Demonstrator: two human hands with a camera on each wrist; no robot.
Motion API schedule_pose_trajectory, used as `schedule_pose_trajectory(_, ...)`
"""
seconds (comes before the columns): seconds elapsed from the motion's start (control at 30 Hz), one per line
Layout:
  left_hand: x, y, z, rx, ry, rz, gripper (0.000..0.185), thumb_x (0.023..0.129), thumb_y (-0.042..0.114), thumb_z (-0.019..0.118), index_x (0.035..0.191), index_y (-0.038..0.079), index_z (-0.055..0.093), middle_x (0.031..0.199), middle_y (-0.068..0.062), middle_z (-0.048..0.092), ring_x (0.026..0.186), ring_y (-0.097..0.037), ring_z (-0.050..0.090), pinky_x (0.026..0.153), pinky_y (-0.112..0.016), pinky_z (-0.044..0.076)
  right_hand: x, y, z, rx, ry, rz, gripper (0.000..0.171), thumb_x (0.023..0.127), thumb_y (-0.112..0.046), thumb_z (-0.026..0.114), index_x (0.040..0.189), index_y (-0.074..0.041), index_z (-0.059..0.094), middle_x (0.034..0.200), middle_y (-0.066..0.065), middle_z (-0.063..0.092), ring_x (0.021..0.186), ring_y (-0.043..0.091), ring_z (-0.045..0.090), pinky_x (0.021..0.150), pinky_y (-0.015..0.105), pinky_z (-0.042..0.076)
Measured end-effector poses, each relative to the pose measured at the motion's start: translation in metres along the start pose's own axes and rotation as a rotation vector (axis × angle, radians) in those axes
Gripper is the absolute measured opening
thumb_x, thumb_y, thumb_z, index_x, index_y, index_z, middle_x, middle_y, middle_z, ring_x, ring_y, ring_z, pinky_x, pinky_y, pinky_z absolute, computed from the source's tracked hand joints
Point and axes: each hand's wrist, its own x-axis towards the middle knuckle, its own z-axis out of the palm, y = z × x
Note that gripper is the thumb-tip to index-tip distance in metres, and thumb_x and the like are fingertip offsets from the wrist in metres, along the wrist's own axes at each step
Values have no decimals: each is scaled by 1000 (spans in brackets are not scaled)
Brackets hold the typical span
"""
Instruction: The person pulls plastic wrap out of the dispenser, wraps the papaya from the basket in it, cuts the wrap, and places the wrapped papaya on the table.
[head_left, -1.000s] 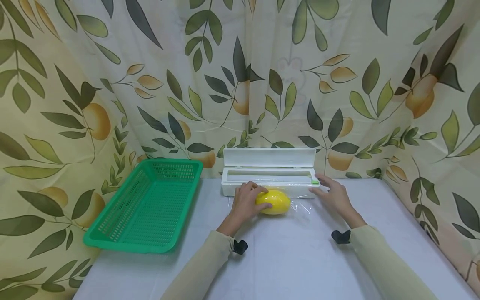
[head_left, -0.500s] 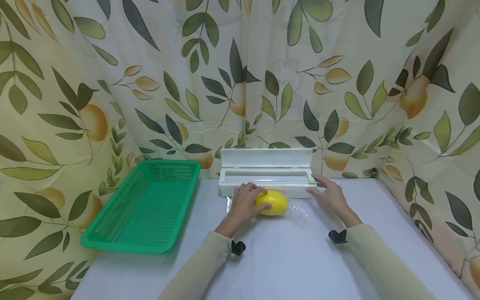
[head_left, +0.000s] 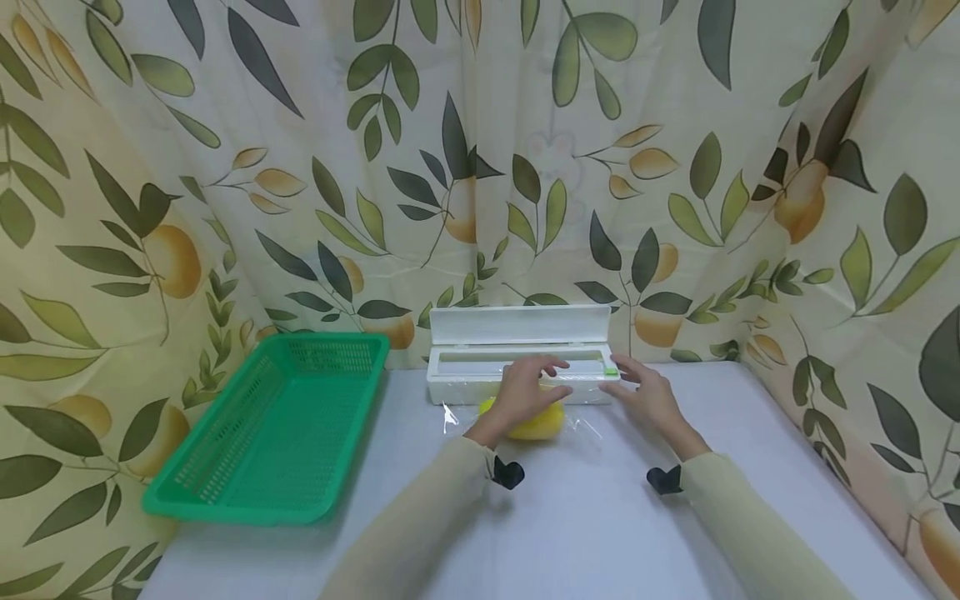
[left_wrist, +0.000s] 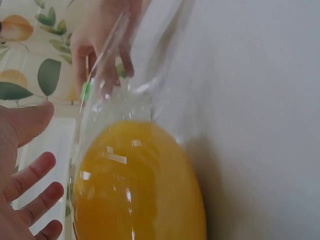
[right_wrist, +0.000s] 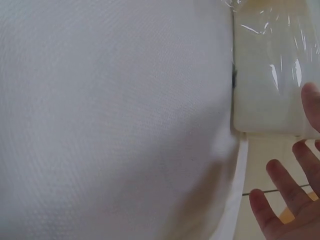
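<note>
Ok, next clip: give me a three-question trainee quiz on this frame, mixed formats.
1. True or false: the green basket holds the yellow fruit.
2. Multiple choice: the lid of the white dispenser is A) open, standing up at the back, B) shut flat, C) lying off on the table.
3. Fill in: the fruit lies on a sheet of clear ____ in front of the dispenser.

Key:
1. False. The basket has nothing in it; the fruit lies on the table under the left hand.
2. A.
3. Film. The right hand is open beside the dispenser's green slider.
</note>
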Motion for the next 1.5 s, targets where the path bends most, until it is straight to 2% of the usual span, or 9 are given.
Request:
schedule_pose_trajectory(0.13, 15, 13, 17, -24, -25, -14, 35, 94, 33, 77, 126, 20, 72, 106, 1, 74, 96, -16, 62, 87, -29, 41, -4, 5, 0, -8, 20, -9, 75, 94, -42, 74, 154, -8, 44, 148, 26, 51, 130, 48, 54, 104, 67, 40)
schedule_pose_trajectory(0.27, 29, 21, 34, 6, -3, -8, 35, 94, 35, 76, 126, 21, 73, 102, 4, 74, 92, -13, 62, 85, -24, 42, -6, 7, 2, 3, 49, -27, 71, 94, -36, 75, 152, -7, 47, 146, 27, 53, 127, 49, 56, 102, 65, 43)
schedule_pose_trajectory(0.37, 36, 26, 45, 57, 2, -24, 33, 94, 37, 76, 124, 24, 74, 102, 8, 74, 93, -10, 61, 84, -23, 42, -6, 6, 3, 14, 51, -33, 68, 95, -30, 75, 152, -6, 47, 147, 26, 52, 126, 49, 57, 102, 64, 45)
schedule_pose_trajectory(0.57, 50, 33, 59, 159, -28, -59, 32, 93, 42, 75, 123, 29, 75, 103, 10, 72, 94, -8, 56, 81, -23, 39, -8, 2, 4, 0, 61, -28, 62, 97, -24, 73, 151, -5, 48, 146, 26, 53, 127, 50, 55, 101, 65, 44)
schedule_pose_trajectory(0.77, 58, 39, 63, 195, -51, -100, 31, 93, 43, 75, 121, 29, 76, 103, 12, 71, 97, -9, 55, 83, -25, 39, -9, 2, 4, -1, 71, -26, 60, 97, -24, 73, 150, -8, 51, 143, 26, 56, 127, 49, 56, 103, 66, 43)
schedule_pose_trajectory(1.07, 65, 41, 65, 232, -81, -36, 24, 93, 39, 76, 114, 28, 79, 99, 14, 72, 93, -7, 53, 79, -22, 35, -9, 3, 0, 3, 97, -43, 58, 96, -16, 73, 149, -7, 51, 141, 26, 58, 124, 49, 58, 102, 65, 44)
schedule_pose_trajectory(1.2, 67, 39, 64, 214, -92, -27, 20, 92, 34, 76, 111, 28, 80, 102, 14, 72, 101, -9, 56, 84, -23, 39, -8, 4, 0, 12, 107, -67, 58, 95, -17, 75, 147, -6, 53, 139, 25, 59, 123, 48, 60, 102, 64, 45)
schedule_pose_trajectory(1.33, 68, 35, 64, 157, -101, -39, 21, 93, 29, 76, 113, 25, 80, 101, 13, 70, 105, -10, 55, 89, -25, 40, -7, 4, 2, 31, 114, -94, 55, 94, -17, 76, 144, -8, 57, 140, 23, 60, 121, 48, 61, 100, 62, 47)
schedule_pose_trajectory(1.5, 69, 32, 65, 168, -103, -16, 25, 94, 31, 76, 118, 25, 78, 93, 13, 66, 97, -9, 53, 86, -24, 40, -7, 0, 4, 30, 115, -78, 56, 94, -17, 76, 146, -9, 56, 142, 23, 58, 122, 47, 61, 100, 62, 47)
